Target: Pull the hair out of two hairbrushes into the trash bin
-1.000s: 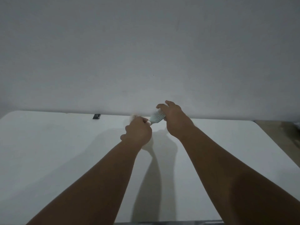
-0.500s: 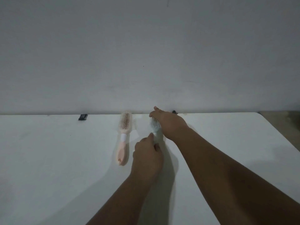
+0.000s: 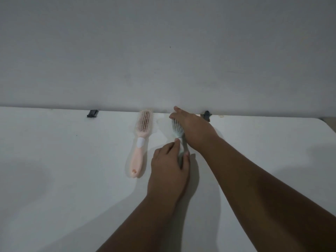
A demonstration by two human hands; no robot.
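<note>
Two hairbrushes on white bench [image 3: 54, 170], bench edge against grey wall [image 3: 163, 51]. Left hand [image 3: 168, 166] clamped on handle of pale green brush [image 3: 177, 129], thumb and fingers wrapped round it. Right hand [image 3: 192, 127] lies over that brush's head, fingers spread across bristles; grip on anything there cannot be told. Pink brush [image 3: 140, 142] lies flat just left of green brush, bristles up, head toward wall, untouched. Two small dark clips [image 3: 92, 113] at wall edge, either side of green brush.
</note>
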